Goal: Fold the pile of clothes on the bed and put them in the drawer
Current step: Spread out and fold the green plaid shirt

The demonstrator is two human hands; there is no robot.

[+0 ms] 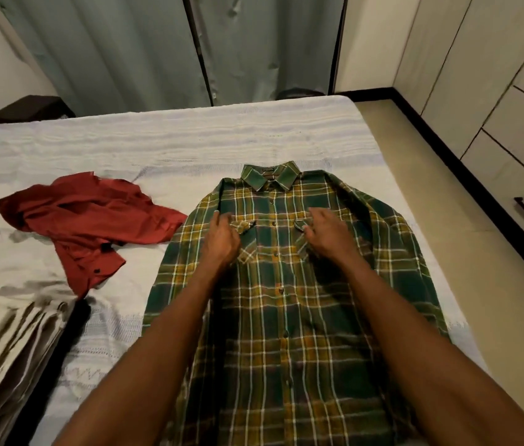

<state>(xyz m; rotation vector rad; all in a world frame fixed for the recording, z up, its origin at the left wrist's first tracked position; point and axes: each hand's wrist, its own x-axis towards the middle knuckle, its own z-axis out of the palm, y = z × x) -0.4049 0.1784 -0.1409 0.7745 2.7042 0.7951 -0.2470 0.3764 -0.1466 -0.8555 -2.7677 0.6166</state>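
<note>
We had the green plaid shirt (286,300) laid flat on the bed (157,146), front side up and buttoned, with its collar (268,176) pointing away from us toward the curtains (145,46). Both our arms reached out over its lower half. Our left hand (222,235) rested on the left chest of the shirt, just beside the pocket flap (244,226) there, whose corner was turned up; the fingers were loosely curled, and we could not tell whether they pinched the cloth or only pressed on it. Our right hand (326,231) lay on the right chest, over the other pocket (301,235), its fingers spread and bent downward onto the fabric; again we could not tell whether its grip closed on anything. So the shirt lay under both hands, not lifted, with its sleeves drawn in along the sides.

To the left of the shirt, just apart from its shoulder, a red shirt (87,220) lay crumpled on the sheet. Nearer to us at the left edge sat a blurred striped cloth (13,349). Along the wall to the right stood the cabinet with its drawers (518,175), well apart from the bed, across a strip of floor (415,175).
</note>
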